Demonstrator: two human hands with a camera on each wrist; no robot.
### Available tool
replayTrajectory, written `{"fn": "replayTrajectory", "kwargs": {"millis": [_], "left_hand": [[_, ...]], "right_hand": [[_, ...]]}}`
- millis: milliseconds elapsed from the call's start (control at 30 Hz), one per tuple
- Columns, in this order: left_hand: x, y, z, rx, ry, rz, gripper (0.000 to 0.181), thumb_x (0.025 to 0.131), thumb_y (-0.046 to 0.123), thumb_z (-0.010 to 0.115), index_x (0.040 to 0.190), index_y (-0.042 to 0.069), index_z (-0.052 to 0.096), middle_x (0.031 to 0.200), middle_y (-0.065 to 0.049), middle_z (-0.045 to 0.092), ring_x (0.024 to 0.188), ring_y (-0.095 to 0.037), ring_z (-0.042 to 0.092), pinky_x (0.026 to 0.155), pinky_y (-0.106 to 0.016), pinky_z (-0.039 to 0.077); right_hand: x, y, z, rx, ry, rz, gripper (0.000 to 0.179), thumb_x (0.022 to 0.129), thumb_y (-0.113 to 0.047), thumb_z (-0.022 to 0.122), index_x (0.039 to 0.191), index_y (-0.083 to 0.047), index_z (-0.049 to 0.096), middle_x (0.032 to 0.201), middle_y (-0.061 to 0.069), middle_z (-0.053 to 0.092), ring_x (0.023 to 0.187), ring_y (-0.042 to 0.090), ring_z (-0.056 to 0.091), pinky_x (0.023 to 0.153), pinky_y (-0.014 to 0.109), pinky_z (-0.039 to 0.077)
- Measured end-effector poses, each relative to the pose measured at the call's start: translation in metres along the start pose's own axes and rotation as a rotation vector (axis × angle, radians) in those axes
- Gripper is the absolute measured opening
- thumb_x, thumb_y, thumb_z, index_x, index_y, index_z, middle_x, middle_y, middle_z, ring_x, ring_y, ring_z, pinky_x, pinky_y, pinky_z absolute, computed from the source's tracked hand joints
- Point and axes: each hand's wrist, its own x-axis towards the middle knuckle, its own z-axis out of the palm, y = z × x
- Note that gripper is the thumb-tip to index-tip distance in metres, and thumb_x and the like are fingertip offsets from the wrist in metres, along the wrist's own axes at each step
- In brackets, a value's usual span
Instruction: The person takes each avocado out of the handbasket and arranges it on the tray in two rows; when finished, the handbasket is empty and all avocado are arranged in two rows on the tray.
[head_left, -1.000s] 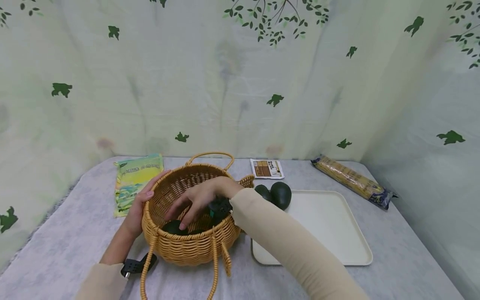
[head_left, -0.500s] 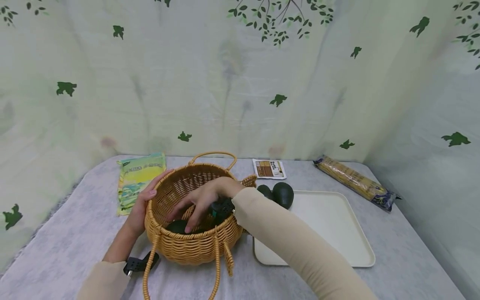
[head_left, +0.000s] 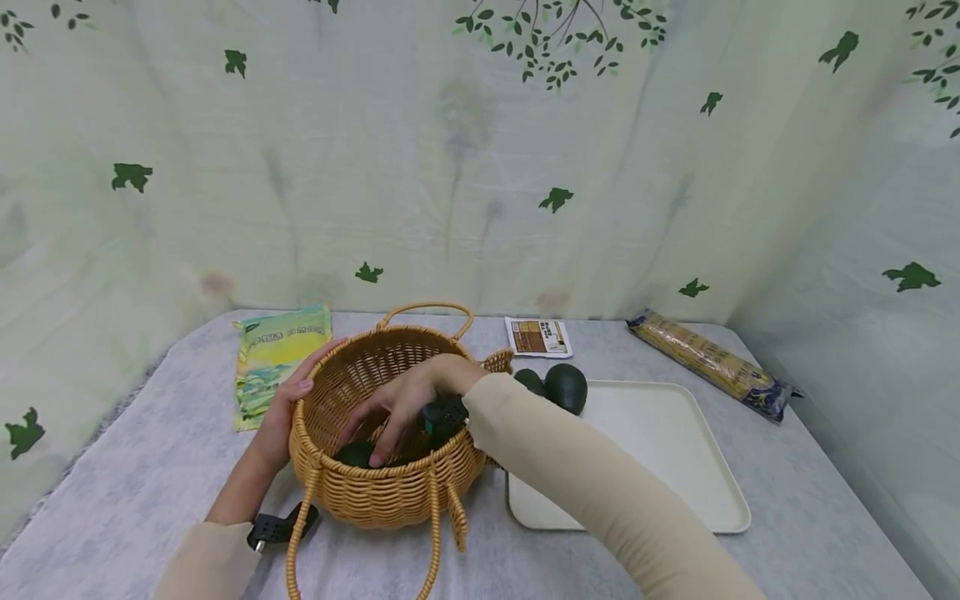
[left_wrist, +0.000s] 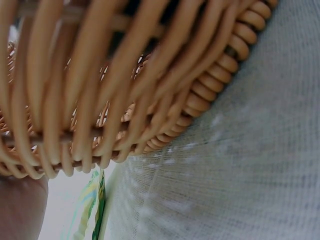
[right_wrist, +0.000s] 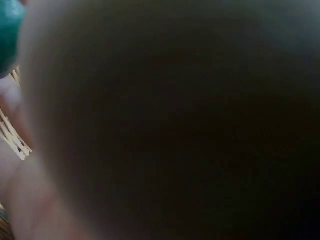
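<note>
Partly behind a sleeve [head_left: 585, 479]: white tray [head_left: 667, 450], just beside wicker basket [head_left: 382, 500].

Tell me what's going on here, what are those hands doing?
A person has their right hand down inside a wicker basket, with the thumb by a dark green round thing; whether it is gripped is hard to tell. Their left hand rests against the basket's outer side. Two more dark green things sit at the far left corner of a white tray. Farther back lie a yellow-green bag, a small packet and a long package.
</note>
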Motion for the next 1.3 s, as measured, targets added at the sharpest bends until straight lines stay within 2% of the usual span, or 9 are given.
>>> {"fn": "replayTrajectory", "kwargs": {"millis": [167,333,433,633,833,900,1000,1067,1300], "left_hand": [[0.0007,-0.0002,-0.0003,-0.018,-0.013,-0.003,0.063,0.105,0.030,0.020,0.166,0.013,0.020,0.157,0.000,0.035,0.142,-0.020,0.040,0.104,-0.028,0.046],[0.0018,0.0006,-0.0009,-0.011,-0.007,-0.004,0.064,0.105,0.030,0.020,0.166,0.011,0.018,0.157,0.000,0.036,0.142,-0.021,0.041,0.104,-0.028,0.046],[0.0016,0.0015,-0.0003,0.007,0.003,-0.016,0.064,0.105,0.032,0.021,0.166,0.012,0.019,0.157,0.002,0.035,0.142,-0.021,0.039,0.104,-0.027,0.045],[0.0001,0.0021,0.0002,0.007,0.009,-0.024,0.064,0.105,0.033,0.021,0.166,0.014,0.020,0.158,0.002,0.034,0.143,-0.021,0.038,0.104,-0.026,0.045],[-0.0012,0.0011,-0.0009,-0.014,0.006,-0.023,0.063,0.105,0.033,0.020,0.166,0.016,0.021,0.158,0.002,0.034,0.143,-0.021,0.038,0.104,-0.027,0.046],[-0.0016,0.0009,-0.0009,-0.014,0.003,-0.026,0.063,0.105,0.033,0.020,0.166,0.015,0.020,0.158,0.001,0.034,0.143,-0.020,0.039,0.104,-0.027,0.046],[-0.0016,0.0004,-0.0011,-0.014,0.000,-0.024,0.063,0.105,0.033,0.020,0.166,0.016,0.021,0.158,0.000,0.034,0.142,-0.020,0.040,0.104,-0.028,0.046],[-0.0012,0.0002,-0.0013,-0.018,-0.005,-0.016,0.062,0.105,0.032,0.020,0.165,0.016,0.021,0.158,-0.001,0.035,0.142,-0.020,0.041,0.104,-0.028,0.046],[-0.0005,0.0000,-0.0013,-0.025,-0.011,-0.005,0.062,0.105,0.032,0.020,0.165,0.017,0.022,0.158,0.001,0.034,0.143,-0.020,0.039,0.104,-0.027,0.046]], "right_hand": [[0.0002,-0.0002,0.0010,0.024,0.020,-0.033,0.062,0.096,-0.024,0.072,0.154,-0.020,0.048,0.150,-0.011,0.050,0.136,-0.003,0.044,0.106,0.018,0.041],[0.0006,-0.0012,0.0025,0.087,0.055,0.053,0.057,0.100,-0.027,0.067,0.153,-0.018,0.049,0.145,-0.008,0.055,0.127,0.000,0.053,0.101,0.020,0.046],[0.0014,-0.0015,0.0033,0.113,0.049,0.103,0.054,0.103,-0.030,0.062,0.154,-0.018,0.048,0.147,-0.007,0.054,0.123,0.003,0.058,0.101,0.022,0.047],[0.0046,-0.0030,0.0039,0.112,-0.001,0.118,0.056,0.105,-0.032,0.058,0.159,-0.022,0.042,0.157,-0.007,0.045,0.121,0.005,0.062,0.103,0.023,0.047],[0.0043,-0.0042,0.0032,0.033,-0.026,0.160,0.064,0.102,-0.037,0.062,0.161,-0.028,0.037,0.162,-0.009,0.038,0.135,0.003,0.050,0.108,0.023,0.041],[0.0043,-0.0039,0.0031,0.001,-0.025,0.149,0.066,0.101,-0.038,0.064,0.161,-0.028,0.037,0.162,-0.009,0.036,0.140,0.002,0.044,0.110,0.023,0.039],[0.0048,-0.0038,0.0030,0.011,-0.036,0.102,0.068,0.101,-0.032,0.065,0.162,-0.027,0.035,0.161,-0.006,0.038,0.142,0.003,0.041,0.109,0.022,0.040],[0.0051,-0.0041,0.0031,0.037,-0.037,0.061,0.069,0.101,-0.027,0.066,0.162,-0.025,0.035,0.160,-0.005,0.039,0.140,0.002,0.042,0.106,0.021,0.042],[0.0036,-0.0055,0.0070,0.335,-0.018,-0.017,0.068,0.099,-0.005,0.064,0.160,-0.018,0.037,0.154,-0.005,0.043,0.117,0.012,0.064,0.098,0.031,0.054]]}}
